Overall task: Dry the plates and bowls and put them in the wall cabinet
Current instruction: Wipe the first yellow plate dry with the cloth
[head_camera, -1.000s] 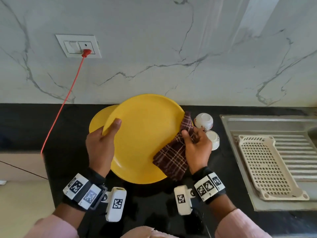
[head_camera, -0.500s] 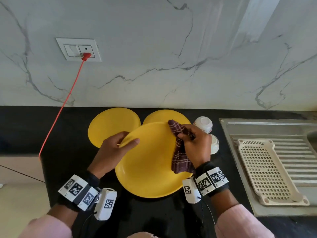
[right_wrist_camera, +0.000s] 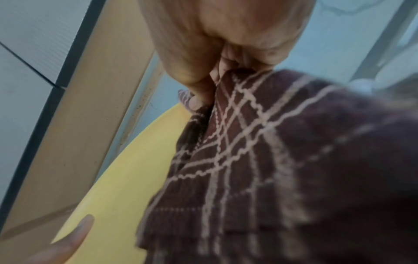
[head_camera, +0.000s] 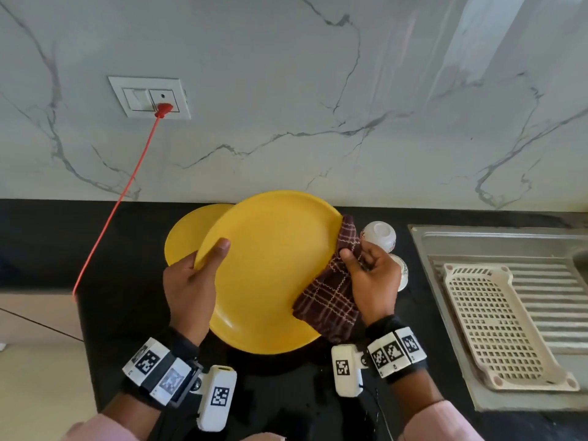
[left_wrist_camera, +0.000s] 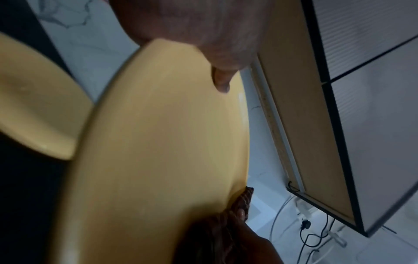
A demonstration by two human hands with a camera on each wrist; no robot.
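Observation:
I hold a large yellow plate (head_camera: pixel 273 268) tilted up over the black counter. My left hand (head_camera: pixel 194 281) grips its left rim, thumb on the face (left_wrist_camera: pixel 221 80), fingers behind. My right hand (head_camera: pixel 369 275) pinches a dark maroon checked cloth (head_camera: pixel 327 300) against the plate's right rim; the cloth (right_wrist_camera: pixel 260 160) wraps over the edge and hangs down. Behind the held plate, a second yellow plate (head_camera: pixel 187 237) lies flat on the counter. Two small white bowls (head_camera: pixel 380 232) sit upside down just right of my right hand, the nearer one partly hidden by it.
A steel sink drainboard (head_camera: pixel 477 243) with a cream perforated tray (head_camera: pixel 496 323) lies at the right. A red cable (head_camera: pixel 121 198) runs from the wall socket (head_camera: pixel 149 97) down to the counter's left edge. Marble wall behind. The wall cabinet's underside (left_wrist_camera: pixel 294 107) shows overhead.
The plate has tipped back up from nearly flat and now hides the third yellow plate behind it. My right hand slid the cloth from the upper face down to the right rim.

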